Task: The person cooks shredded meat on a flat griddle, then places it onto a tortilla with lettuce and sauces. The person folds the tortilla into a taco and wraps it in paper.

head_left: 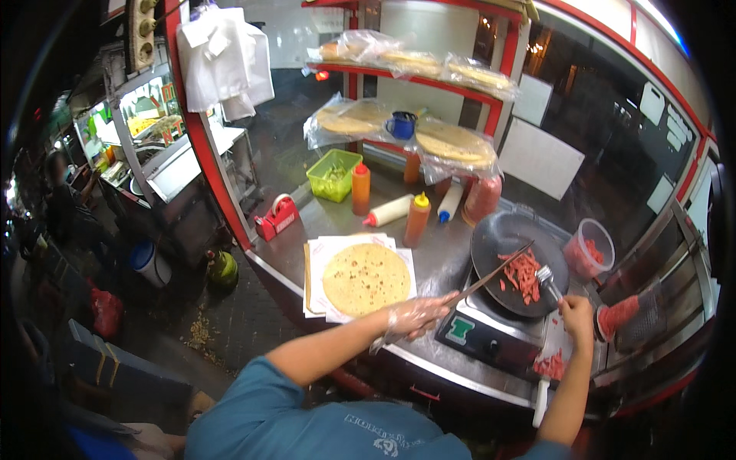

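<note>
Steel surface (pixel 452 245) of a street stall, red-framed, glass on the right. Black pan (pixel 498 245) on a small cooktop (pixel 491 330), red meat strips (pixel 525 276) loose in the middle of the pan. Flatbread (pixel 366 279) laid flat on white paper (pixel 318 257) left of the cooktop, bare, nothing on it. Sauce bottles (pixel 416 218) standing and lying behind it, green basket (pixel 333 175) further back. Clear tub (pixel 590 247) with more red strips just right of the pan.

Step in hand, by the look of it: frying and stirring the strips. Left hand (pixel 414 314) in a clear plastic glove, fingers closed on a long knife (pixel 491 277), tip reaching into the pan among the strips. Right hand (pixel 576 313) bare, fingers closed on a fork (pixel 546 277), tines at the strips. Fork grip partly hidden by fisheye bend, probably a full wrap.

Next move calls for: both tools low and under the strips, turning without flicking any over the shallow rim.
</note>
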